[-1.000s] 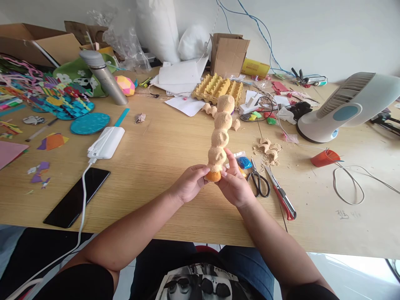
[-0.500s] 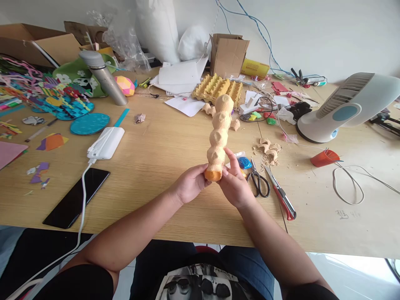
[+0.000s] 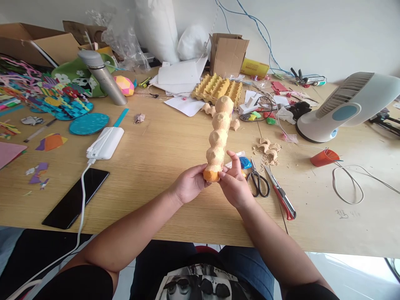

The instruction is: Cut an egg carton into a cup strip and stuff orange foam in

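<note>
Between my two hands is a strip of egg carton [image 3: 218,138], a row of several bumpy cups pointing away from me, pale tan with an orange near end. My left hand [image 3: 191,183] grips the near end from the left, thumb against its edge. From the right my right hand [image 3: 236,183] pinches the same end, its index finger lifted off the strip. Just right of that hand lie black-handled scissors [image 3: 258,183] and a red utility knife [image 3: 284,198]. A blue lump in a clear bag [image 3: 244,162] sits beyond the fingers.
A yellow egg tray [image 3: 218,88], cut carton scraps [image 3: 268,150] and a white fan [image 3: 340,108] stand farther back. An orange cup [image 3: 324,158] is at the right. At the left are a phone [image 3: 76,198], a cabled power bank [image 3: 105,143] and a steel bottle [image 3: 104,77].
The strip's near end has shifted very slightly left. My right index finger has bent and come away from the strip's side. Both hands keep their hold.
</note>
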Available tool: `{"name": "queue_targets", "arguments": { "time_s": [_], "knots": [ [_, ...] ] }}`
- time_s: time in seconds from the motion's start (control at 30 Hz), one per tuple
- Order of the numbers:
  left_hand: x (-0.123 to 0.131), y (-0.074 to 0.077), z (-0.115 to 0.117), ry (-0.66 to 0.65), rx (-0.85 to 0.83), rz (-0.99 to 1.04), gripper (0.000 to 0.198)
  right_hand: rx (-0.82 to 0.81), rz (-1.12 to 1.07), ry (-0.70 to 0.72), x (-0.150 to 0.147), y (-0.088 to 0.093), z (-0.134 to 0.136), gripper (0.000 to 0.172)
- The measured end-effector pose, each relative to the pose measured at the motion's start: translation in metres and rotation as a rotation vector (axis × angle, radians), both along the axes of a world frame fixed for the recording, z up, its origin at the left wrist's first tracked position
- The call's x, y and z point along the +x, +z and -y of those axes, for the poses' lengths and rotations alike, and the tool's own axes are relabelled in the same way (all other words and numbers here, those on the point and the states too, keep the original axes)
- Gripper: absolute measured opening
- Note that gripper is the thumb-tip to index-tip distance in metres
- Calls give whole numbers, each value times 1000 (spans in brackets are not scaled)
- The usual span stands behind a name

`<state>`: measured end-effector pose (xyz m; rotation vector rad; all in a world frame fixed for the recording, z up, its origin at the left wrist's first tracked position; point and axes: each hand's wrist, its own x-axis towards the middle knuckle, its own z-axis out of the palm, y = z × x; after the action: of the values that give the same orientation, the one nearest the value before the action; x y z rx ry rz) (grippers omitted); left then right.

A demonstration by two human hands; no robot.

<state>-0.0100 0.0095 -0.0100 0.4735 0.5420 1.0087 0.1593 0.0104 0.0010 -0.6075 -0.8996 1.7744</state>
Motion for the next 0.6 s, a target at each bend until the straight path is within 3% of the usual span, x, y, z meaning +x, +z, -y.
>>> {"name": "queue_targets", "arguments": {
  "time_s": [0.13, 0.6],
  "knots": [
    [0, 1, 0, -1, -4, -9, 28, 25, 24, -2, -1, -1, -1, 76],
    [0, -1, 0, 9, -45, 10, 27, 36, 22, -16, -2, 1, 1, 69]
  ]
}}
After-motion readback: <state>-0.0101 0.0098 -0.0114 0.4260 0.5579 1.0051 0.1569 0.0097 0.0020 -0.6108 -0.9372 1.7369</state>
